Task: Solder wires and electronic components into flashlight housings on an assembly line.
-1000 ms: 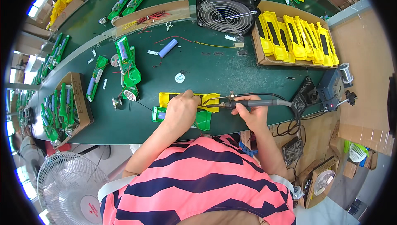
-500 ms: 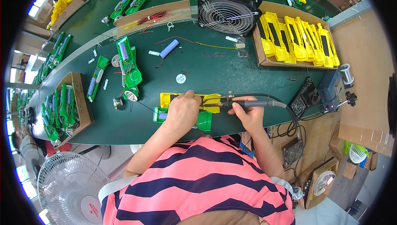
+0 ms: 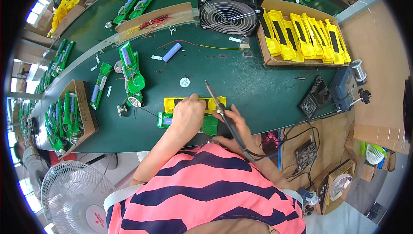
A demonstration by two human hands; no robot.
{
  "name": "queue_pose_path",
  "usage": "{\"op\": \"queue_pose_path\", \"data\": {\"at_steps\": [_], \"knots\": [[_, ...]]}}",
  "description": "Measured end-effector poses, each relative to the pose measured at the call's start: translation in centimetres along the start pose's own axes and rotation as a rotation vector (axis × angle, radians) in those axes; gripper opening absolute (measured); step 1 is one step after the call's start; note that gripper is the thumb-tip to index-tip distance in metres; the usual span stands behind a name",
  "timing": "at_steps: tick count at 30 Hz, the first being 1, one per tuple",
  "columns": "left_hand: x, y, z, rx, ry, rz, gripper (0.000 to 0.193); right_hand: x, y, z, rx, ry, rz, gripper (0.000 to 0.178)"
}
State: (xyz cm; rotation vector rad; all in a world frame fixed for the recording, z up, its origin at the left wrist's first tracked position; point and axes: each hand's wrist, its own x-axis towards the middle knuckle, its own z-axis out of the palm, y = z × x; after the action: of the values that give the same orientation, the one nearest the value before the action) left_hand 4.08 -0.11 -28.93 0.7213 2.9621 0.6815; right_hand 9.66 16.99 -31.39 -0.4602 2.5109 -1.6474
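My left hand [image 3: 188,112] is closed, its fingertips pressed at the yellow plastic casing [image 3: 218,102] with dark panels; what lies under the fingers is hidden. Just nearer to me, partly beneath that hand, is a green lamp casing [image 3: 210,125] holding a blue cell; a thin wire runs from it to a round reflector [image 3: 135,101]. My right hand [image 3: 239,127] grips a soldering iron [image 3: 231,127] by its dark handle. Its tip points up and away from me, apart from the yellow casing.
A carton of yellow casings [image 3: 297,60] stands far right, beside a black fan [image 3: 229,16]. The soldering station [image 3: 344,88] and solder spool [image 3: 358,71] are at right. Green lamp assemblies [image 3: 132,77] and a filled carton [image 3: 88,117] lie left. A loose blue cell [image 3: 172,52] lies beyond my hands.
My right hand has drawn the soldering iron back toward me and turned it from lying sideways over the yellow casing to pointing away. My left hand stays at the casing.
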Motion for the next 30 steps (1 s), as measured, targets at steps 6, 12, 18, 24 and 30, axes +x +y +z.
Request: {"op": "queue_pose_path", "data": {"at_steps": [6, 12, 18, 24, 30], "knots": [[-0.1, 0.0, 0.1, 0.027, -0.041, -0.016, 0.005, 0.0, 0.9, 0.5, -0.026, 0.003, -0.048, 0.075], [-0.8, 0.0, -3.4, -0.154, 0.099, 0.065, 0.010, 0.4, 1.0, 0.0, -0.013, -0.027, -0.093, 0.077], [-2.3, -0.3, -3.7, -0.305, 0.112, -0.081, 0.011, 1.9, 0.9, -1.7, -0.049, -0.070, -0.049, 0.071], [-3.0, 0.5, 0.1, -0.382, 0.323, -0.038, 0.011, 3.3, 0.7, -2.3, -0.136, -0.115, -0.065, 0.075], [-4.1, -0.1, -0.7, -0.447, 0.205, -0.118, 0.009, 0.6, -1.1, -2.4, -0.131, 0.181, -0.150, 0.028]]}}
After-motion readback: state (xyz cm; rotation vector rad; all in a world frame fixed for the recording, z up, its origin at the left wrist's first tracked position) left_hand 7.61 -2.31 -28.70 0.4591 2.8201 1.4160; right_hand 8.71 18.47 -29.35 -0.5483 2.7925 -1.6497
